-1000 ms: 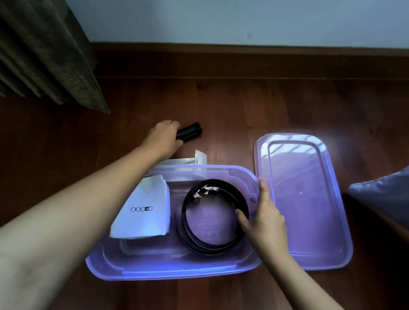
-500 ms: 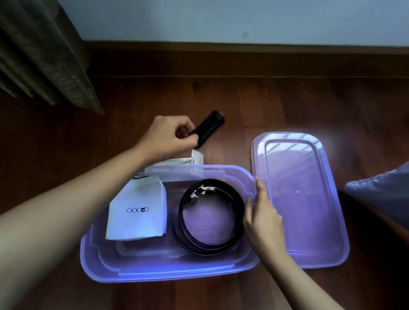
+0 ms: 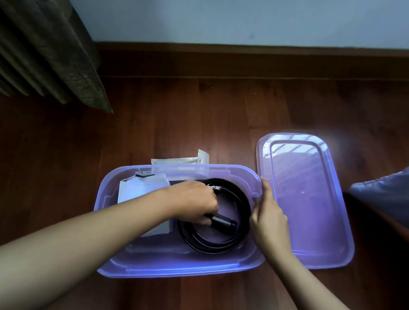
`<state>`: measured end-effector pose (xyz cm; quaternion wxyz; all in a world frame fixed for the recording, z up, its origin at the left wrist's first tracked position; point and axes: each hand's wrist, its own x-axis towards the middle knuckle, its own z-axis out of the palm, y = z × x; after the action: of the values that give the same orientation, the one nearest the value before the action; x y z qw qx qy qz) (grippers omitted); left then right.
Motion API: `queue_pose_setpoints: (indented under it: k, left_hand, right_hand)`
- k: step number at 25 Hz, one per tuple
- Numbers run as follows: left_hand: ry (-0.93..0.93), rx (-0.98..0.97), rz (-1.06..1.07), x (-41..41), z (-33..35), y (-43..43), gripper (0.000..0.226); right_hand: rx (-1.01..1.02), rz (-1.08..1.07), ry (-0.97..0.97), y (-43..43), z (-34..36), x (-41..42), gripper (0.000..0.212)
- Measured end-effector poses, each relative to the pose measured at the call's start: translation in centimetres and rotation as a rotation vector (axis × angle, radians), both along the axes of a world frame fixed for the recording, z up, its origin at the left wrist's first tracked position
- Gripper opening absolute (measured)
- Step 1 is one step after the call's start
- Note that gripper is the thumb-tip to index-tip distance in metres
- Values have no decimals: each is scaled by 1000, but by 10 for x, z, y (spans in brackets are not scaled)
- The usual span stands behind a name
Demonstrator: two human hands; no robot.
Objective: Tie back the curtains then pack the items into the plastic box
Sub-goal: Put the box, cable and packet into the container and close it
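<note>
On a dark wooden floor (image 3: 201, 133) sits an open translucent purple plastic box (image 3: 183, 273). The left hand (image 3: 192, 199) grips a short black cylinder (image 3: 223, 223) inside it, over a coiled black belt (image 3: 213, 246). The right hand (image 3: 270, 219) rests, fingers fairly straight, against the box's right rim. The matching lid (image 3: 319, 220) lies just beside.
</note>
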<state>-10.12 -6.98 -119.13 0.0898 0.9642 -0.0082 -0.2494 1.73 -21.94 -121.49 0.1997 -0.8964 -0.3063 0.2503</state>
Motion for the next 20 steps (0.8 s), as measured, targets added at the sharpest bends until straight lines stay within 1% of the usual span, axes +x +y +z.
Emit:
queue_pose_setpoints:
  k: [1,2,3,4,5,6,7,8,9,10,11,13,15,17,19,20]
  left_hand:
    - [-119,-59,32,0,3,6,31]
    - [-321,-103,92,0,7,13,32]
    - [-557,-143,211,0,10,22,32]
    - [-742,-179,388,1,11,36,31]
    - [-787,-214,585,1,12,54,26]
    - [-703,-228,769,0,9,75,20]
    - [-499,-202,888,-3,3,96,18]
    - [-256,-175,935,-7,-4,113,24]
    - [-56,-168,925,-12,-11,123,32]
    - [69,-170,903,-17,-17,127,36]
    - [113,-175,888,-19,-23,127,36]
    - [90,-190,888,-20,-31,123,28]
    - [85,-163,880,-20,-32,122,18]
    - [77,-136,847,-20,-34,123,15]
    - [-31,-166,837,-20,-30,124,11]
    - [-137,-198,831,-19,-25,123,8]
  right_hand:
    - [-1,0,3,0,0,0,54]
    - [-3,3,5,0,1,0,54]
    - [-1,4,5,1,1,-1,54]
    - [-2,4,4,1,2,-1,54]
    - [-6,4,-2,1,3,-1,54]
    - [-9,5,-7,0,4,-1,54]
    - [-10,5,-10,0,4,-1,54]
    - [-9,5,-14,0,4,-1,54]
    - [-10,7,-17,0,4,-1,54]
    - [-12,11,-19,0,3,-2,54]
    - [-13,12,-21,0,2,-2,55]
    - [-8,7,-28,1,1,-1,55]
    - [-10,8,-33,1,1,-1,55]
    - [-8,7,-25,1,2,-1,55]
    - [-3,15,-31,1,1,-1,54]
    - [-1,17,-35,1,0,0,54]
